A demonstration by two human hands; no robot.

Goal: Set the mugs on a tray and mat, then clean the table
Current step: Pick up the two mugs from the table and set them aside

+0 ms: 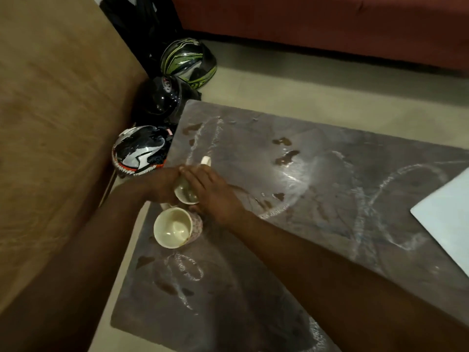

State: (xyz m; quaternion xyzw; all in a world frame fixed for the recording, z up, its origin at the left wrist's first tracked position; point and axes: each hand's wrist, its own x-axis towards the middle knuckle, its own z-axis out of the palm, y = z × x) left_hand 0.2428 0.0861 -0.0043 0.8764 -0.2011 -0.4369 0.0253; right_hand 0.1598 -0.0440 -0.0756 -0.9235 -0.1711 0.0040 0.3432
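Two cream mugs sit near the left edge of the grey marbled table (330, 199). The farther mug (186, 194) is tipped toward me and clasped from both sides: my left hand (162, 185) is on its left, my right hand (210, 191) on its right and over its top. Its handle (206, 160) pokes up beyond my fingers. The nearer mug (173, 227) has a patterned outside and an empty cream inside; it lies tilted just below my hands, untouched. Brown spill stains (286, 157) dot the table top.
A white sheet or mat (446, 214) lies at the table's right edge. Three motorcycle helmets (142, 151) (162, 97) (189, 62) sit on the floor to the left of the table, beside a brown sofa (55, 123). A red sofa (330, 24) runs along the back.
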